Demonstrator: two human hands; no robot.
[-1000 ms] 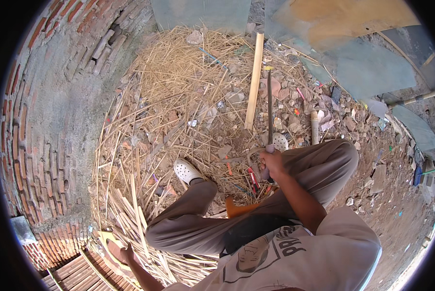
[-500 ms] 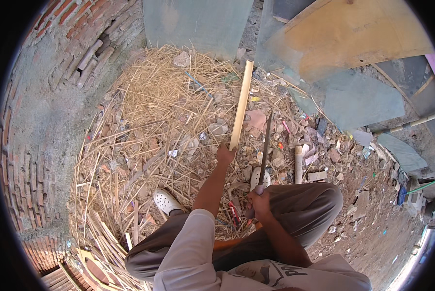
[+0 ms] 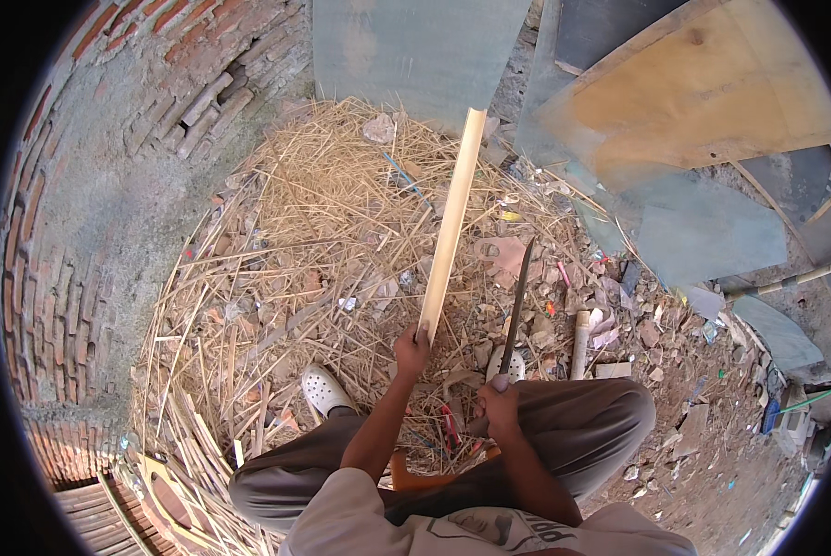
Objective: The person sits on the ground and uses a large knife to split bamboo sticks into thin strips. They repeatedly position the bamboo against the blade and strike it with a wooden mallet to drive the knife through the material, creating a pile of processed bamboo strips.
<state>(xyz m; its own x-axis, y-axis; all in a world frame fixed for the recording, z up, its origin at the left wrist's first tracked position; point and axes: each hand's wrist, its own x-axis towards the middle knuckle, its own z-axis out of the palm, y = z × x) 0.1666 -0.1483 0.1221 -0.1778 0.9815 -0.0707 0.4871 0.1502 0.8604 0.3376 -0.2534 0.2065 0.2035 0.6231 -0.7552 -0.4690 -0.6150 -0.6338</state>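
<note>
My left hand is closed round the near end of a long split piece of pale bamboo, its hollow inner face showing. The piece points away from me, its far end over the straw. In my right hand is the handle of a machete, resting close to my right knee. The dark, narrow blade points up and away, to the right of the bamboo and apart from it. Below the blade, one pale clog shows in part; the other clog is at the left.
Straw and thin bamboo slivers litter the ground among rubble. A short bamboo length lies right of the machete. A brick wall rises on the left; boards lean at the far right. Bamboo strips pile up at the lower left.
My left hand has drawn the bamboo piece back toward me and slightly left. My right hand, still on the machete, has shifted little. The whole view has turned slightly.
</note>
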